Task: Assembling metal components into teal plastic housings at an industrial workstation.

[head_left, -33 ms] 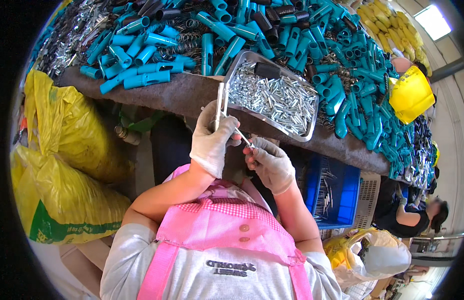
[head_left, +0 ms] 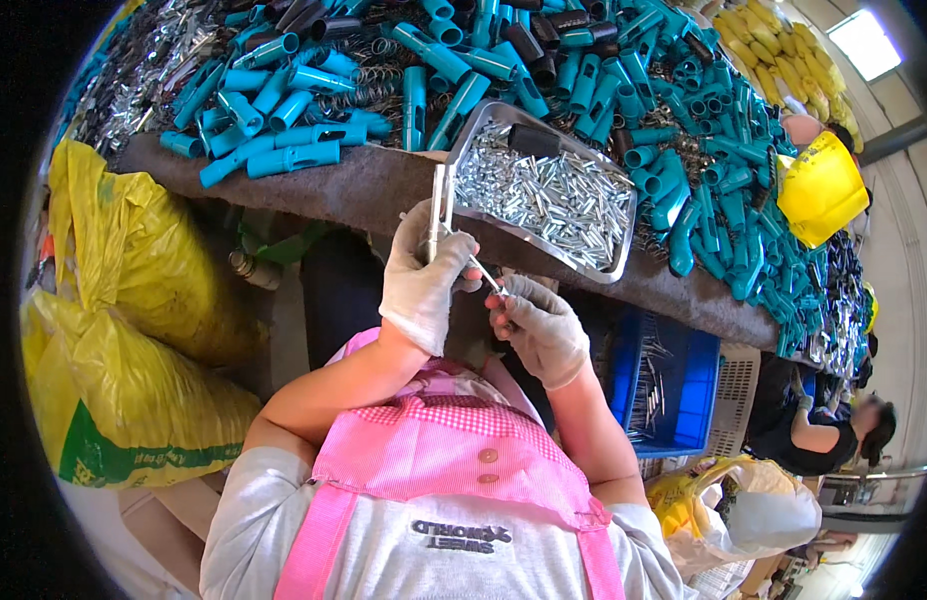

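Note:
My left hand, in a whitish work glove, is closed around a silvery metal piece with two long prongs that point up past the fingers. From its fingertips a thin metal rod slants down to my right hand. That hand, gloved too, pinches the rod's lower end; a small metal bit shows at the pinch, too small to make out. Just beyond both hands, a metal tray full of short silvery pins stands at the table's near edge, with a black tube lying in it.
Teal plastic handles and coil springs heap the brown-covered table. Yellow sacks stand at left. A blue bin with metal rods stands at right, near an open yellow-white bag. A person in black sits farther right.

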A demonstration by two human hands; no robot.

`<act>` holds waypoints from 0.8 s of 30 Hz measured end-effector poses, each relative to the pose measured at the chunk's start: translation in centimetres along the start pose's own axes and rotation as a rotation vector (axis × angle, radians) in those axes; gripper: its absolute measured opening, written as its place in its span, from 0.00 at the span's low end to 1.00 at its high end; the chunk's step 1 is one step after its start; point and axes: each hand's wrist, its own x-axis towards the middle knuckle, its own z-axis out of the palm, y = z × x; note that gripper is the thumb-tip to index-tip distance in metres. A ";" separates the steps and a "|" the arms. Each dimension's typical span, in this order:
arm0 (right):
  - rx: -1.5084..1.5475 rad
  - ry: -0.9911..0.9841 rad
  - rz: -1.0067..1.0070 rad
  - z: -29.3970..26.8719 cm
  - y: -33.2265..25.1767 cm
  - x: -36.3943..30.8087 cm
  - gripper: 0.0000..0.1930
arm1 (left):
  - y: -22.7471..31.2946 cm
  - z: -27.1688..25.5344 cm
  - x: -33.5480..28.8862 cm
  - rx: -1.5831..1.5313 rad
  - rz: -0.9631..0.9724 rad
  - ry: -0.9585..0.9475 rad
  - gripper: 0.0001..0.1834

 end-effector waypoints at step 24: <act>-0.266 0.026 -0.087 0.1 0.9 -0.4 0.06 | -0.3 0.0 -0.5 -0.063 -0.031 0.008 0.25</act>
